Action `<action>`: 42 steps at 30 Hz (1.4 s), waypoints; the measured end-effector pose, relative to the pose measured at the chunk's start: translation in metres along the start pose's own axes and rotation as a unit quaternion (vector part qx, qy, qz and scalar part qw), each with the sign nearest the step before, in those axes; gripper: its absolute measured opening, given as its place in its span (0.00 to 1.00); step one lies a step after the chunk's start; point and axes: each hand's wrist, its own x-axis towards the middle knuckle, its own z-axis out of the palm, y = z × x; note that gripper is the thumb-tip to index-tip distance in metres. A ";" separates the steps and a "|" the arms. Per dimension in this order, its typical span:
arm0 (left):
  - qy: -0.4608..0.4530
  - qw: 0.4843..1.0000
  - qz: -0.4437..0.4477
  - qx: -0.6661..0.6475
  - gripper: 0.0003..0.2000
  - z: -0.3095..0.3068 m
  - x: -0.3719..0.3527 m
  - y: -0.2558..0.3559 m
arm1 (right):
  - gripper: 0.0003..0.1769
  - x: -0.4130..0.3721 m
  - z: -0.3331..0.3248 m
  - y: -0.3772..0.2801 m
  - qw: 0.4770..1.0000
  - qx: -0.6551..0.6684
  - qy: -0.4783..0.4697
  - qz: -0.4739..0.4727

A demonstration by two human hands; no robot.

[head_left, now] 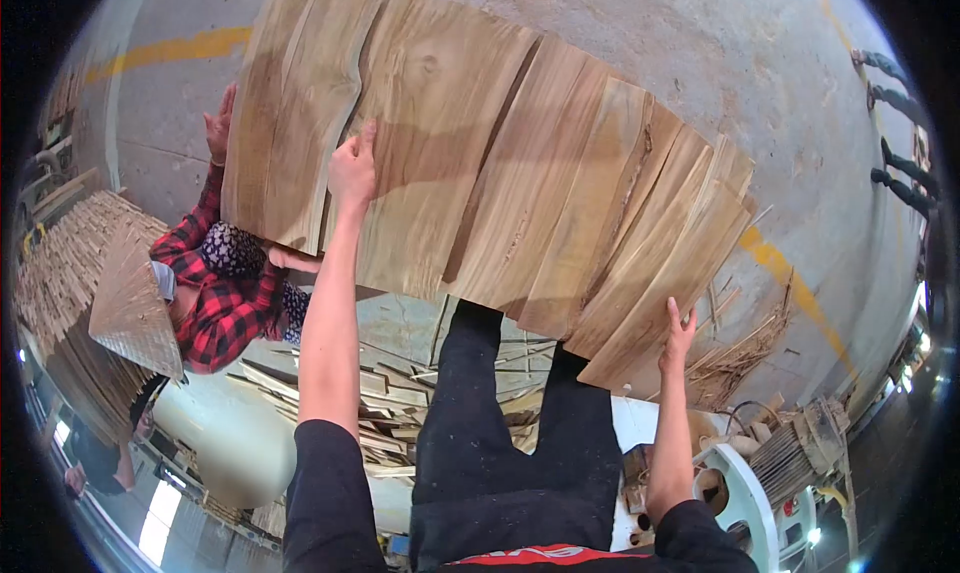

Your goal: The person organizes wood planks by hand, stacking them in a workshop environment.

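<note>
Several wooden boards (440,153) lie side by side in a broad, fanned panel, with dark gaps between some of them. My left hand (352,171) is closed at a gap on the left part, its fingers curled at a board's edge and one digit stretched along the wood. At the panel's right end, my right hand (678,335) is beside the outermost board (655,318), fingers apart and seemingly against its edge. What lies beneath the panel is mostly hidden.
A co-worker in a checked shirt (215,323) and conical hat (135,298) has hands by the panel's left end. Wood strips (385,403) lie near my legs, and offcuts (745,343) at right. Stacked wood (75,263) stands far left. Other people's legs (900,103) show at upper right.
</note>
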 end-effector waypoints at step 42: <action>-0.109 0.920 0.270 0.262 0.66 0.087 -0.158 0.020 | 0.60 -0.005 0.001 -0.001 0.999 -0.013 -0.012 0.031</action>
